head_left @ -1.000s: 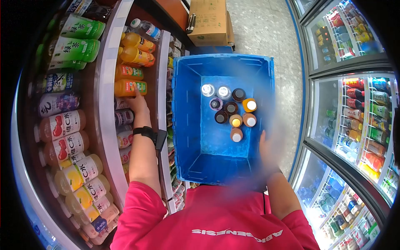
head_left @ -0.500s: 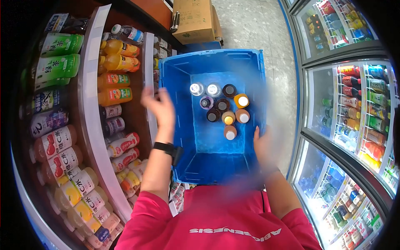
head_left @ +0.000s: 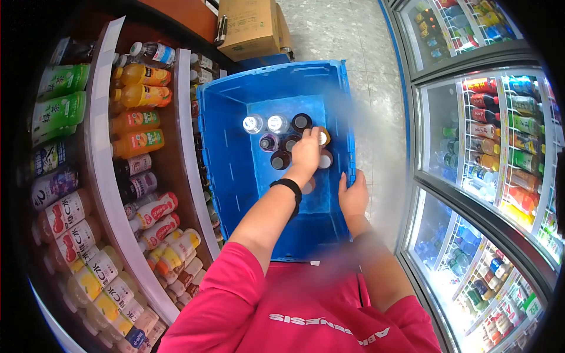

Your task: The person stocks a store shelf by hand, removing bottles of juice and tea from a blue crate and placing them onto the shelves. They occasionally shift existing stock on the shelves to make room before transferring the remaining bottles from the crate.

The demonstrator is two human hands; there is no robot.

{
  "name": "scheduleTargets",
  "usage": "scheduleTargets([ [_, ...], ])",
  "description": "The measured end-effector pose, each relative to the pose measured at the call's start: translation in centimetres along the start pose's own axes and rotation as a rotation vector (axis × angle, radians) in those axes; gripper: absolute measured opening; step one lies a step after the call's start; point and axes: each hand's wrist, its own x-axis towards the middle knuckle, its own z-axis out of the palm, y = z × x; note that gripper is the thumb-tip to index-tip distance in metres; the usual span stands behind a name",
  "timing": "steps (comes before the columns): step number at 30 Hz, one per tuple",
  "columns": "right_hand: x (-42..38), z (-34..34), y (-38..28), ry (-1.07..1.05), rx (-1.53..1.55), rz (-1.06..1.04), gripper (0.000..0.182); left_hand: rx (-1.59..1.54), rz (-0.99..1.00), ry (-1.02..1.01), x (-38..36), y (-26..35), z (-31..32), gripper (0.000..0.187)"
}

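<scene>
A blue plastic crate stands in front of me with several upright drink bottles on its floor. My left hand, wearing a black wristband, reaches down into it. Its fingers are closed about the top of an orange-coloured bottle with a white cap; the hand hides part of it and its neighbours. Beside it are a dark-capped bottle, a purple-ringed bottle and two clear white-capped bottles. My right hand grips the crate's right rim, thumb on the inner side.
On the left, a shelf holds rows of juice, tea and vitamin drinks. Glass-door fridges full of bottles line the right side. A cardboard box sits beyond the crate, and grey floor runs between crate and fridges.
My left hand has gone from beside the shelf, at the crate's left edge, down to the bottles inside. The right hand stays at the right rim. The view has shifted slightly.
</scene>
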Motion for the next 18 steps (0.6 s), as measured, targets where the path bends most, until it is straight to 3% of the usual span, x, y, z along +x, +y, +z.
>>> scheduleTargets([
  [5,-0.1,0.1,0.0,0.001,0.013,0.001,0.030,-0.023,0.098,0.082,-2.6,0.4,-5.1,0.039],
  [7,0.0,-0.1,-0.1,-0.012,0.020,0.010,0.030,-0.209,0.137,0.210,-4.3,0.6,-8.1,0.037],
  [9,0.0,-0.3,-0.3,-0.029,0.029,0.008,0.030,-0.377,0.107,0.202,-6.3,1.0,-11.9,0.037],
  [13,0.2,1.2,1.2,-0.038,0.071,0.000,0.030,-0.336,0.239,0.491,-10.1,0.4,-18.1,0.040],
  [18,0.1,0.7,0.6,-0.023,0.022,-0.019,0.032,-0.221,0.210,0.813,-13.2,-2.5,-23.6,0.045],
])
